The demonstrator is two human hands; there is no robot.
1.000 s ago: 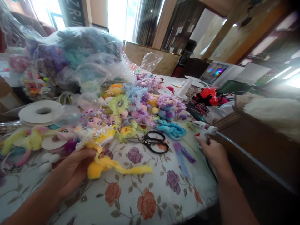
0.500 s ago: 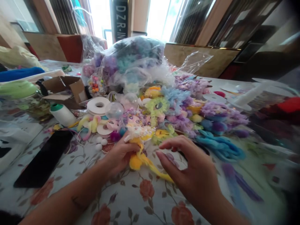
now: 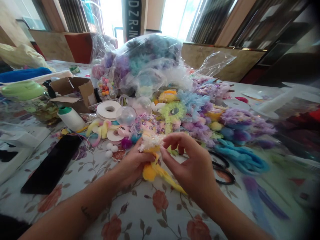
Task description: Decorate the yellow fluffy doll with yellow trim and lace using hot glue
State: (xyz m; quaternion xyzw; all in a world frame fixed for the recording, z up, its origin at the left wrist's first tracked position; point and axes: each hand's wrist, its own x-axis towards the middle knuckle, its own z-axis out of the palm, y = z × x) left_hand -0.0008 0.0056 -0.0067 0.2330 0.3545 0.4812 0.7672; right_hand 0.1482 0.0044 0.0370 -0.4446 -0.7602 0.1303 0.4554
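Note:
My left hand [image 3: 133, 161] is closed round a yellow fuzzy craft piece [image 3: 150, 171] topped with a white frilly tuft [image 3: 151, 141]. A long yellow strip [image 3: 172, 181] trails from it toward the right, passing under my right hand. Beside the tuft is my right hand [image 3: 190, 160], thumb and forefinger drawn close together in a pinch. Whatever lies between those fingertips is too small to make out. Just behind the tuft lie doll heads with big painted eyes [image 3: 147, 126] and a light green fluffy ring [image 3: 173, 112].
A plastic bag of fluffy pieces [image 3: 150, 63] stands behind a heap of purple and blue fluff. Black-handled scissors [image 3: 226, 173] lie right of my right hand. At left are a black phone-like slab [image 3: 51, 165], a thread cone [image 3: 71, 119], a ribbon roll [image 3: 108, 109] and an open cardboard box [image 3: 75, 91].
My right hand has moved up and left to the white tuft, its thumb and forefinger closer together. The scissors show more fully. My left hand keeps its hold on the yellow piece.

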